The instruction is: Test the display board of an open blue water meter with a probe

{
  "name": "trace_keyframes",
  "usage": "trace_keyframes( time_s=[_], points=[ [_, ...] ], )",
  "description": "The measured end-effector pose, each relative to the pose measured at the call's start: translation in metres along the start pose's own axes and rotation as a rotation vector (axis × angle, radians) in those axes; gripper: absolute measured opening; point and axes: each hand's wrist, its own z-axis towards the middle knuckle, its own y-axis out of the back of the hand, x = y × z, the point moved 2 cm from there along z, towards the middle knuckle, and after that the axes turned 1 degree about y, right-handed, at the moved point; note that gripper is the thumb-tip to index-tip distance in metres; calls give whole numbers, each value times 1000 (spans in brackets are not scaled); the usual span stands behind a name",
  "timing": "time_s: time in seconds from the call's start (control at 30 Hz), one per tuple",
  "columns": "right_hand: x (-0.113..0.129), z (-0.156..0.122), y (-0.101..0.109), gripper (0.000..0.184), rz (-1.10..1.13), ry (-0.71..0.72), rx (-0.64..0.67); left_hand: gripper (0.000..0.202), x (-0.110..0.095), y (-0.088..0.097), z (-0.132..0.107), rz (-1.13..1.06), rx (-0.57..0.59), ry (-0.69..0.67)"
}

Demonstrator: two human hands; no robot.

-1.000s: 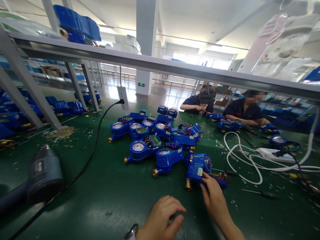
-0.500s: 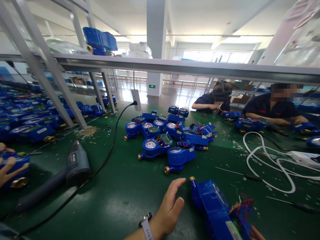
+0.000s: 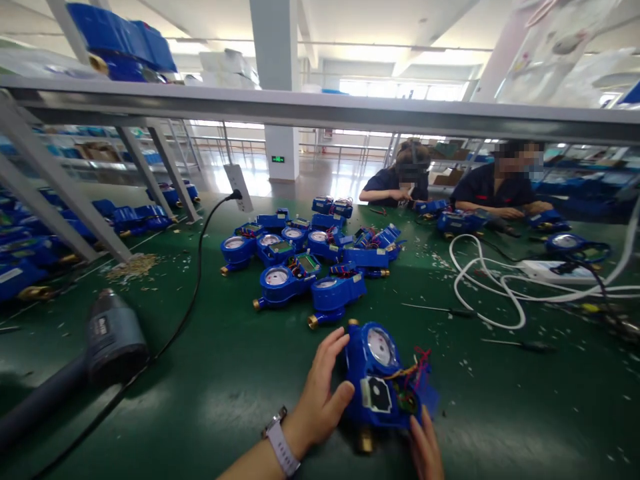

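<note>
Green bench (image 3: pixel 220 380): left hand (image 3: pixel 320 393) spread wide, right hand (image 3: pixel 427 445), grip unclear, are seemingly steadying opened meter (image 3: pixel 370 371) at five o'clock.

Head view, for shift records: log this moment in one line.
meter: dial, wires showing; left hand: at its left side; right hand: at near right corner; heat gun: far left

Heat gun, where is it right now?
In the head view, the heat gun lies at the left on the green tabletop, beside the black cable and well left of the left hand.
</note>
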Motion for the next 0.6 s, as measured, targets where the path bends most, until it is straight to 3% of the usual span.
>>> trace_keyframes(
  time_s=[0.17,0.33,0.47,0.6],
  points=[
    [40,-14,-20,49,25,57,89,55,6,9,5,-123,-110,3],
    [71,-14,0,45,20,126,15,52,12,20,13,-177,-139,94],
    [66,14,19,55,-2,-16,-95,53,8,17,12,-188,-70,92],
    [53,44,24,66,93,-175,-9,53,3,10,10,-188,1,64]
  ],
)
